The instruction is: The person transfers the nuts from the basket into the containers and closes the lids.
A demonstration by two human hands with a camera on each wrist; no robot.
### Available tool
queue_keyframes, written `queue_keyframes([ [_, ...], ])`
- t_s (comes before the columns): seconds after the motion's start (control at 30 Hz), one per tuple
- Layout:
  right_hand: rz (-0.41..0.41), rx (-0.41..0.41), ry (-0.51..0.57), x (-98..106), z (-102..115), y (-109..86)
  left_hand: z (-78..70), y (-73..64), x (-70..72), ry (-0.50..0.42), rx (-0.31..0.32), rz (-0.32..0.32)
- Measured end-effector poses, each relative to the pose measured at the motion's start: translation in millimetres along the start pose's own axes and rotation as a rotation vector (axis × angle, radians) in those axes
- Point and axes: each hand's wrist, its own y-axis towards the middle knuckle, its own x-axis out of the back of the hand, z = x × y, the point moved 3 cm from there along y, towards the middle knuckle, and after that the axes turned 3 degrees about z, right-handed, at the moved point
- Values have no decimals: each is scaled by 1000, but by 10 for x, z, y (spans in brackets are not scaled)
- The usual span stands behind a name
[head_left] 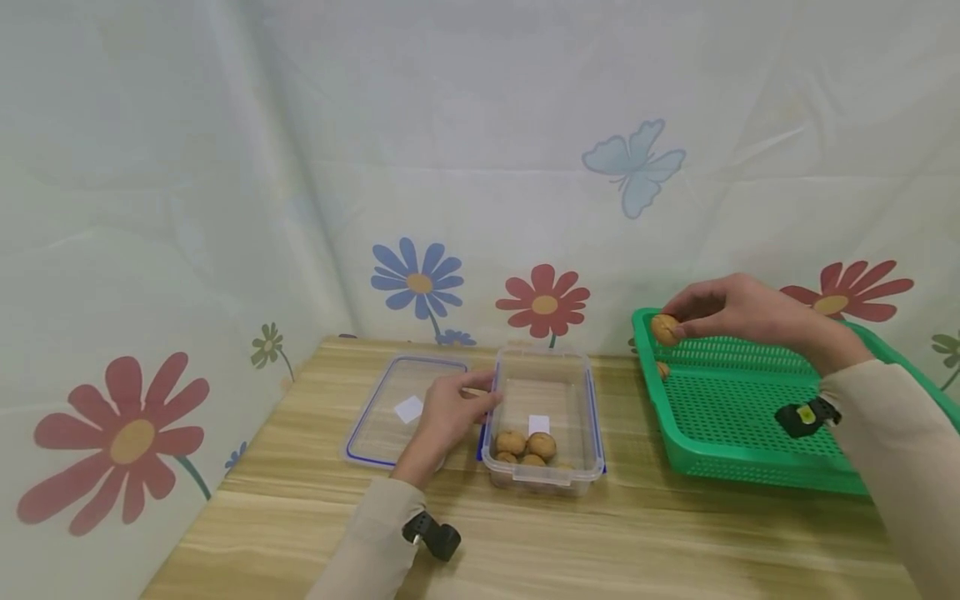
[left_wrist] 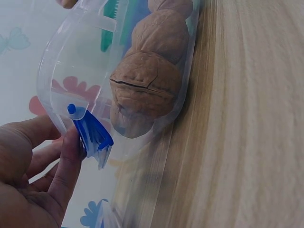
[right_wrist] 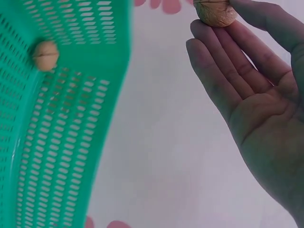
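Observation:
Above the left end of the green basket point(head_left: 678, 454), my right hand point(head_left: 738, 312) pinches a walnut point(head_left: 665, 330) between thumb and fingertips. The same walnut point(right_wrist: 216, 12) shows at the top of the right wrist view. My left hand point(head_left: 453, 408) grips the left side of a clear plastic container point(head_left: 585, 475), close to a blue latch point(left_wrist: 92, 133). Several walnuts point(left_wrist: 145, 83) lie at the near end of the container, beside a white paper square point(head_left: 538, 425). Another walnut point(right_wrist: 46, 55) lies in the basket's corner.
A clear lid point(head_left: 375, 417) with a blue seal and a white paper square lies left of the container. Everything stands on a wood-grain table point(head_left: 562, 542). A flowered curtain point(head_left: 465, 167) hangs behind the table and along its left.

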Motion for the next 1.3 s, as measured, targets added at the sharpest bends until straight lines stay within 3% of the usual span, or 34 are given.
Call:
queue_keyframes([
  [0.23,-48,22,33,-58,243,-67,7,-4,1,-1,-1,0],
  [0.67,-51,201,199,-429,712,-189,0,-1,6,8,14,4],
  [1.3,25,207,270,-955,837,-181,-8,-16,0,11,18,4],
])
